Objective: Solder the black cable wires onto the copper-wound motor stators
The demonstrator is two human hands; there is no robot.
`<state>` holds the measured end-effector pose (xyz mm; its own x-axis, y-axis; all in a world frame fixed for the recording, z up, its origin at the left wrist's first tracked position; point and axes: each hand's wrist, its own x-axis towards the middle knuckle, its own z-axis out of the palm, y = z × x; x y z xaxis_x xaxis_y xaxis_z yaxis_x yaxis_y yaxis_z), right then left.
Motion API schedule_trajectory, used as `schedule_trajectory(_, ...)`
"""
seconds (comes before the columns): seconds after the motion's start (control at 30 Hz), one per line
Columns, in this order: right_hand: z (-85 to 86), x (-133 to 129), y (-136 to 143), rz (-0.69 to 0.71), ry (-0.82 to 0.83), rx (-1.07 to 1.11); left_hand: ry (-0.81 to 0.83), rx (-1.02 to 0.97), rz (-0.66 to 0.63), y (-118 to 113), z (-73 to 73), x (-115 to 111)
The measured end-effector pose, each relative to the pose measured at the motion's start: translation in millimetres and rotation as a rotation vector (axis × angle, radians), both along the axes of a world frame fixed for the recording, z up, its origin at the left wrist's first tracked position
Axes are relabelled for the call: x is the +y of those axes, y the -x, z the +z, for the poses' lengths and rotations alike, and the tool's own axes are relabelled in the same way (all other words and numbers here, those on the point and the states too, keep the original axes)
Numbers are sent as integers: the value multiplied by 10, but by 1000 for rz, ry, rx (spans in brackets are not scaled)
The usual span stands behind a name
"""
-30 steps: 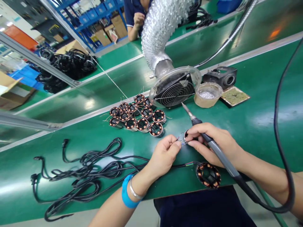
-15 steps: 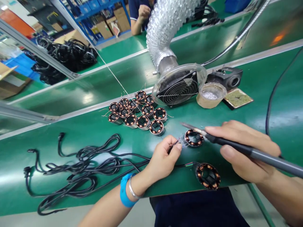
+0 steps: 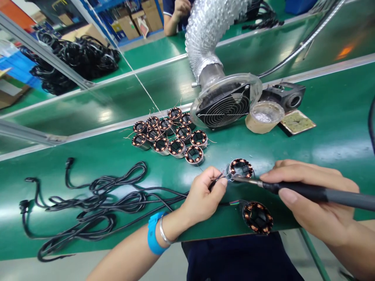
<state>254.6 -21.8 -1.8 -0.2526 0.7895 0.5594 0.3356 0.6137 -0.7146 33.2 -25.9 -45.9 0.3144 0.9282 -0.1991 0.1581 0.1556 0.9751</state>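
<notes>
My left hand (image 3: pixel 206 193) pinches the end of a black cable whose thin wires reach toward a copper-wound stator (image 3: pixel 240 169) on the bench. In my right hand (image 3: pixel 316 195) is a soldering iron (image 3: pixel 310 191), held like a pen. Its tip lies at the wires on the stator's left front side; whether it touches them I cannot tell. Nearer the bench edge, a second stator (image 3: pixel 258 217) lies tilted, joined by coloured wires to a black cable. Several black cables (image 3: pixel 117 199) with plugs trail off to the left, passing beneath or beside my left hand.
Several stators (image 3: pixel 175 147) stand grouped at the bench's back. Right of them are a fume extractor fan (image 3: pixel 225 107) with a silver duct (image 3: pixel 211 35), a tub (image 3: pixel 263 117), an iron stand (image 3: pixel 285 95) and a sponge tray (image 3: pixel 298 123). A person's hand (image 3: pixel 182 8) shows across the bench.
The iron's tip has come down from above the stator to the wires at its left front. My left hand keeps its pinch. The view has shifted slightly.
</notes>
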Motion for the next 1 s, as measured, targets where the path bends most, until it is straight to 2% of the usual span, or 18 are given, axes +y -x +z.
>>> schedule_trajectory(0.27, 12, -59, 26, 59, 45, 2, -24, 25, -8, 16, -24, -15)
schedule_trajectory(0.37, 34, -92, 29, 107, 1, 3, -36, 23, -14, 17, -30, -20)
schedule_trajectory(0.53, 65, -136, -35, 190, -93, -219, -34, 16, -23, 15, -37, -17)
schedule_trajectory(0.63, 65, -163, -81, 226, -185, -269, -26, 21, -27, 14, -28, -13)
schedule_trajectory(0.83, 84, -160, -102, 256, -254, -383, -25, 40, -26, 10, -13, -10)
schedule_trajectory(1.0, 74, -131, -85, 251, -281, -387, -20, 66, -31, 21, 13, -16)
